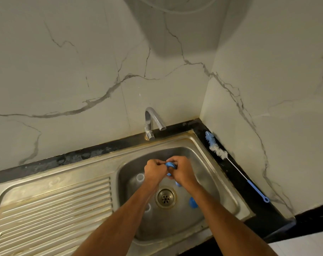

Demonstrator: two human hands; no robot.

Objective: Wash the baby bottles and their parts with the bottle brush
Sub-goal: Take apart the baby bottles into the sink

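Both your left hand (155,168) and right hand (182,171) pinch a blue ring (170,165) mid-frame over the sink (219,174), while the bottle brush (229,159) lies untouched at right, so scrubbing looks barely begun.

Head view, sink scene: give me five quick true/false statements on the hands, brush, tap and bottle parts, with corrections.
1. Both hands, the left hand and the right hand, grip one blue ring over the sink. True.
2. The bottle brush is inside the basin. False: it lies on the dark ledge right of the sink.
3. Water is running from the tap. False: no stream shows.
4. A clear bottle sits in the basin, left of the hands. True.
5. The drain is plugged with a blue cap. False: it is uncovered; a blue cap lies beside it.
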